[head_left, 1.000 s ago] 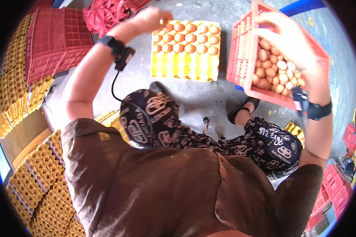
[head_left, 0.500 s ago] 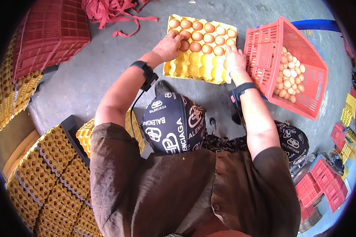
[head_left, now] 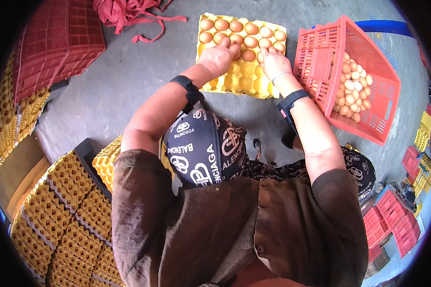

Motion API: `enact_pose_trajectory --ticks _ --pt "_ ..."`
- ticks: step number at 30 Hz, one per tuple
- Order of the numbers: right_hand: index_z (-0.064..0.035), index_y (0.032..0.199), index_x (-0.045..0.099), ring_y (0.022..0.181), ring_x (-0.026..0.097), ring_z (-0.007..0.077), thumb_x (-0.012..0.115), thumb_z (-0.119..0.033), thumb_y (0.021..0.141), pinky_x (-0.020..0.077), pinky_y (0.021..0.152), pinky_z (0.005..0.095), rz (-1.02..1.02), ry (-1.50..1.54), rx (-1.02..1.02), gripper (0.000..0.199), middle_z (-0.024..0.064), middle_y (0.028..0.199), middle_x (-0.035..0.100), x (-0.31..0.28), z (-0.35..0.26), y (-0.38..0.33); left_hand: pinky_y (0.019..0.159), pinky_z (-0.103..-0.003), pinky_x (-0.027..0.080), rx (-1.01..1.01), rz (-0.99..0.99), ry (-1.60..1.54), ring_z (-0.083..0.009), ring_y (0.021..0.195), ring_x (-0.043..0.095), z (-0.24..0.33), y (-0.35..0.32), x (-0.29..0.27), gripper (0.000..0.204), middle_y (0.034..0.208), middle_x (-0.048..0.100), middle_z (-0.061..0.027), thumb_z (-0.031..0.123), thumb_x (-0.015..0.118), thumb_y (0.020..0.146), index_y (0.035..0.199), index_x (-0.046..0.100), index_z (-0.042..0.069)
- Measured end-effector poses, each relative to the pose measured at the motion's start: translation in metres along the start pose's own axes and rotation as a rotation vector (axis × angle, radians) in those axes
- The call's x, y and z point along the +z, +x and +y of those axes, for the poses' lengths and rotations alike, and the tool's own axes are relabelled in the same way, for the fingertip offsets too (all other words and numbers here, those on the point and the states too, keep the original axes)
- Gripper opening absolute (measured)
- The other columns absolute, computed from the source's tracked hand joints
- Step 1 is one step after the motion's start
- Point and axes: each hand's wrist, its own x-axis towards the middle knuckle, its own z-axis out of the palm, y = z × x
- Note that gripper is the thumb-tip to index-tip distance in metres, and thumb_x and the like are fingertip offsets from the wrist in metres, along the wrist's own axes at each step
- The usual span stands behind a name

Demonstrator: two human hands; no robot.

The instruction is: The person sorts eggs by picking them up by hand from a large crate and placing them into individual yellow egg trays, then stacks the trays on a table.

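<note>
A yellow egg tray (head_left: 239, 82) lies on the floor in front of me, brown eggs filling much of its far part and bare cups showing in its near part. My left hand (head_left: 217, 59) reaches over the tray's left half, fingers curled onto an egg (head_left: 236, 53) in the third row. Over the right half, my right hand (head_left: 276, 63) bends its fingers down around another egg (head_left: 260, 57), partly hidden by them. Right of the tray, a tilted pinkish-red plastic crate (head_left: 316, 67) holds a heap of loose eggs (head_left: 351, 93).
Stacked dark red crates (head_left: 57, 52) stand at the far left, with red strips (head_left: 129, 14) beside them. Stacks of yellow egg trays (head_left: 67, 215) fill the near left. A blue hose-like band (head_left: 385, 27) curves behind the egg crate. More red crates (head_left: 392, 217) are at right.
My left hand has moved right across the tray, from the left columns toward the middle. My right hand has shifted left from the tray's right edge onto an egg. The view has shifted slightly.
</note>
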Motion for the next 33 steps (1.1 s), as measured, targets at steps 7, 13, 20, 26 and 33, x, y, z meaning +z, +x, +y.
enact_pose_trajectory --ticks 7,13,20,26,33 --pt "-0.0110 0.125 0.048 0.085 0.067 0.0286 0.051 -0.016 0.088 0.0555 0.065 0.0411 0.126 0.011 0.006 0.037 0.0177 0.119 0.053 -0.009 -0.025 -0.005 0.077 -0.039 0.055 -0.009 0.101 0.161 -0.0294 0.092 0.064 0.015 0.018 0.015 0.022 0.119 0.050 -0.0121 0.020 0.056 0.087 0.106 0.064 0.015" --pt "-0.0138 0.103 0.062 0.078 0.065 0.0263 0.050 -0.020 0.090 0.0533 0.053 0.0393 0.296 -0.022 0.008 0.019 0.0170 0.108 0.055 0.006 -0.045 -0.008 0.080 -0.042 0.054 -0.046 0.193 -0.125 -0.0297 0.096 0.063 0.011 0.009 0.005 0.035 0.113 0.056 -0.0094 0.031 0.068 0.080 0.113 0.064 0.020" --pt "-0.0140 0.104 0.068 0.097 0.063 0.0251 0.050 -0.030 0.092 0.0521 0.075 0.0396 0.282 0.228 0.128 0.027 0.0112 0.124 0.053 0.008 -0.049 0.011 0.052 -0.022 0.045 -0.532 0.081 -1.600 -0.0079 0.068 0.054 -0.016 -0.030 -0.046 0.038 0.088 0.059 0.0020 0.027 0.070 0.087 0.118 0.058 0.011" --pt "-0.0091 0.088 0.066 0.081 0.065 0.0239 0.061 -0.031 0.082 0.0524 0.066 0.0408 0.008 0.768 -0.308 0.023 0.0075 0.085 0.065 -0.160 0.011 -0.075 0.057 -0.023 0.047 -0.252 0.135 -1.621 -0.0152 0.079 0.056 0.000 0.003 -0.164 0.047 0.106 0.061 -0.0100 0.039 0.061 0.093 0.126 0.053 0.006" --pt "-0.0102 0.103 0.061 0.059 0.053 0.0097 0.069 -0.030 0.079 0.0430 0.044 0.0292 -0.109 0.813 0.102 0.032 -0.0012 0.078 0.059 -0.216 0.303 -0.160 0.053 -0.019 0.042 0.340 -0.428 -0.522 -0.0034 0.067 0.055 0.241 0.099 -0.218 0.034 0.093 0.064 0.0037 0.033 0.070 0.085 0.108 0.066 0.009"
